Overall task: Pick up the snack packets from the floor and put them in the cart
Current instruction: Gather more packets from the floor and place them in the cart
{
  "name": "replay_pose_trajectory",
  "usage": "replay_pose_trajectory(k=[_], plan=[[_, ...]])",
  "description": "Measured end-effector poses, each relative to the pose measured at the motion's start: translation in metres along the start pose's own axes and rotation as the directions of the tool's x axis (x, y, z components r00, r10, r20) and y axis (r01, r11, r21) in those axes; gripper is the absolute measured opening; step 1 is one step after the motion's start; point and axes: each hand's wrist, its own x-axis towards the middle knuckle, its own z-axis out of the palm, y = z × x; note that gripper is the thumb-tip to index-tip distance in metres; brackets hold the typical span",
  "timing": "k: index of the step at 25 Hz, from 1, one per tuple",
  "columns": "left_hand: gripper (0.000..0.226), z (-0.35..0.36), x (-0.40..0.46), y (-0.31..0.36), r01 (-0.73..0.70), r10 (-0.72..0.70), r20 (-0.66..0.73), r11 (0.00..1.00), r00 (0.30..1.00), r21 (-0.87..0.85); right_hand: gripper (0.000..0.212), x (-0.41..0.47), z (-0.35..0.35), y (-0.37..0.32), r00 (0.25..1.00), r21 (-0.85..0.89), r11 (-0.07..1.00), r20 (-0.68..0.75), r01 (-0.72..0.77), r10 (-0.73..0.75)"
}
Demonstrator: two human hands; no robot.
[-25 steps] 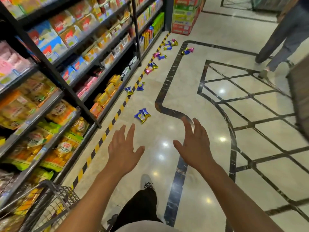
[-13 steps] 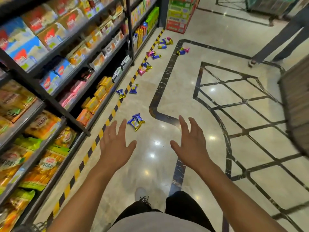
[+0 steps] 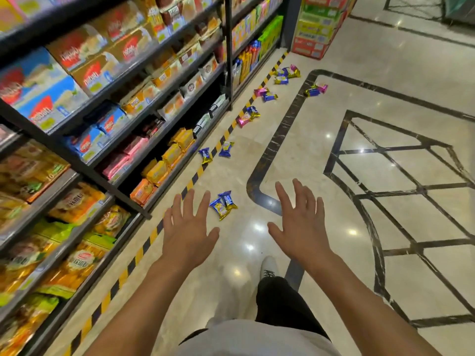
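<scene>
Several small snack packets lie scattered along the shop floor beside the shelving. The nearest pair of blue and gold packets (image 3: 223, 204) lies just beyond my fingertips, between my hands. Two more blue packets (image 3: 216, 152) lie further on, then pink and blue ones (image 3: 247, 116), and others (image 3: 285, 74) near the aisle end. My left hand (image 3: 187, 232) and my right hand (image 3: 300, 224) are stretched forward, palms down, fingers spread, holding nothing. The cart is out of view.
Stocked shelves (image 3: 102, 119) of biscuits and snacks run along the left, edged by a yellow and black floor stripe (image 3: 144, 246). A stack of red boxes (image 3: 318, 24) stands at the aisle end. Glossy marble floor (image 3: 385, 176) spreads to the right. My white shoe (image 3: 268, 267) steps forward.
I have walked forward along the aisle; the cart at the lower left and the person at the upper right have left the view. The nearest packets are closer to my hands.
</scene>
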Motion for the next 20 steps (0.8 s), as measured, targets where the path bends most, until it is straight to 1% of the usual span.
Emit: replay_pose_trajectory(k=[2,5,10,13,16,20], plan=[[0.089,-0.003,0.026,0.018,0.029,-0.028,-0.032,0.999,0.999,0.039,0.088,0.038,-0.001,0.016,0.999,-0.011,0.999,0.027,0.040,-0.040],[0.090,-0.005,0.057,0.041,0.081,-0.077,-0.058,0.994,0.995,0.072,0.090,0.084,-0.004,0.036,0.995,-0.045,0.994,-0.012,0.097,-0.098],[0.091,-0.003,0.099,0.068,0.190,-0.181,-0.086,0.977,0.980,0.100,0.090,0.150,-0.009,0.061,0.978,-0.098,0.973,0.031,0.208,-0.206],[0.089,-0.003,0.119,0.063,0.236,-0.229,-0.085,0.968,0.970,0.082,0.088,0.182,-0.009,0.059,0.968,-0.096,0.964,0.073,0.247,-0.240],[0.088,0.002,0.143,0.043,0.291,-0.284,-0.091,0.954,0.954,0.075,0.086,0.219,0.001,0.042,0.953,-0.095,0.952,0.113,0.292,-0.281],[0.092,0.016,0.179,0.012,0.313,-0.307,-0.077,0.946,0.949,0.087,0.086,0.256,0.010,0.016,0.948,-0.099,0.950,0.150,0.298,-0.281]])
